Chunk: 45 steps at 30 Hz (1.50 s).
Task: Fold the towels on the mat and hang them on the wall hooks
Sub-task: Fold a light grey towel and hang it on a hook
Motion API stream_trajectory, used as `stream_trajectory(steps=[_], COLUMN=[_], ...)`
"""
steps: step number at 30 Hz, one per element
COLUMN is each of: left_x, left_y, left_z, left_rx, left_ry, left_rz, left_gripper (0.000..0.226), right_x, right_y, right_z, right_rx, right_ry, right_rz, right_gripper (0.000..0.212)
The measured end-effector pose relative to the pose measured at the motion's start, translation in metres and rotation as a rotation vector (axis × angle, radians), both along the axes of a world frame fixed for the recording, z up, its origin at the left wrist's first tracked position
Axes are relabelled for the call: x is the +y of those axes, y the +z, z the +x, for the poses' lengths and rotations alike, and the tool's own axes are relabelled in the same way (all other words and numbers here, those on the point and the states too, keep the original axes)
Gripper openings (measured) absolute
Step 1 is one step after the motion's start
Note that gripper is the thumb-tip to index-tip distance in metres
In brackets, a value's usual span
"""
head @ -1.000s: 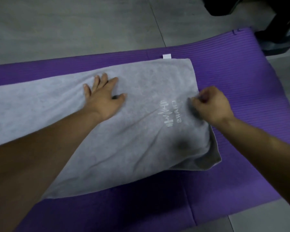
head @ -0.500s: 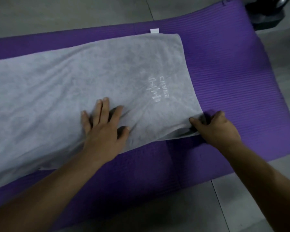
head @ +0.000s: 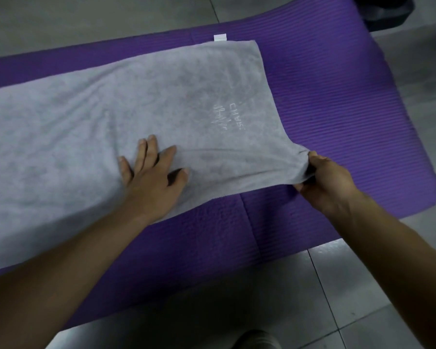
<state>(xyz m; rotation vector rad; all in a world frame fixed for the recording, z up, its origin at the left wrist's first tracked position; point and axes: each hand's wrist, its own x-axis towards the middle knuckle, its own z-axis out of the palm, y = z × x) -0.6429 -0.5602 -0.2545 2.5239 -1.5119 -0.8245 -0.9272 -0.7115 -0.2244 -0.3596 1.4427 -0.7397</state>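
A grey towel (head: 111,117) with pale lettering and a small white tag at its far edge lies spread along the purple mat (head: 337,96); its left end runs out of view. My left hand (head: 154,180) presses flat on the towel near its near edge, fingers spread. My right hand (head: 322,182) pinches the towel's near right corner and pulls it taut, lifting it slightly off the mat. No wall hooks are in view.
Grey tiled floor (head: 363,298) surrounds the mat. A dark object (head: 388,13) stands past the mat's far right corner. The tip of a shoe or foot (head: 256,340) shows at the bottom edge.
My right hand slid from the towel's right edge down to its near right corner and now pulls it outward. My left hand moved from the towel's middle to its near edge.
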Motion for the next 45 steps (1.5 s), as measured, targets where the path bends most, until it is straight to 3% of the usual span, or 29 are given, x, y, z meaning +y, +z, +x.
stream_trajectory(steps=[2,5,7,9,12,15,19,23,28,30,33,39,45], left_x=[0.001,0.002,0.004,0.005,0.002,-0.002,0.013,0.051,0.145,0.194,0.264,0.375,0.42], left_y=[-0.003,-0.006,-0.007,-0.009,-0.011,-0.007,0.006,0.039,0.095,0.111,0.117,0.066,0.032], left_z=[0.001,0.002,0.003,0.005,0.01,0.019,0.047,0.11,0.216,0.247,0.281,0.323,0.325], left_rx=[-0.017,-0.07,-0.104,-0.125,-0.202,-0.269,-0.109,-0.075,-0.104,-0.083,-0.028,-0.053,0.137], left_ry=[-0.016,-0.048,-0.074,-0.097,-0.083,0.078,0.178,0.107,0.115,0.177,0.432,1.032,1.192], left_rz=[0.011,0.037,0.04,0.022,-0.008,0.0,-0.015,-0.058,0.223,0.3,0.285,0.217,0.121], left_gripper=[0.07,0.075,0.077,0.079,0.084,0.089,0.083,0.071,0.039,0.029,0.024,0.052,0.054], right_x=[0.006,0.012,0.016,0.017,0.021,0.026,0.043,0.062,0.093,0.111,0.142,0.196,0.232], right_y=[-0.007,-0.016,-0.017,-0.019,-0.021,-0.024,-0.022,-0.009,0.004,0.01,0.015,0.023,0.016], right_z=[-0.001,-0.009,-0.018,-0.025,-0.021,0.01,0.081,0.16,0.269,0.318,0.395,0.518,0.642], right_rx=[0.249,0.876,1.053,1.123,1.323,1.143,0.785,0.551,0.525,0.498,0.484,0.434,0.423], right_ry=[0.111,0.54,0.712,0.739,0.851,1.103,1.429,1.651,1.986,2.014,1.985,1.862,1.764], right_rz=[-0.088,-0.449,-0.546,-0.562,-0.9,-1.227,-1.446,-1.533,-1.467,-1.453,-1.387,-1.241,-1.24], right_gripper=[0.013,0.016,0.02,0.02,0.027,0.036,0.041,0.034,0.04,0.049,0.037,0.036,0.034])
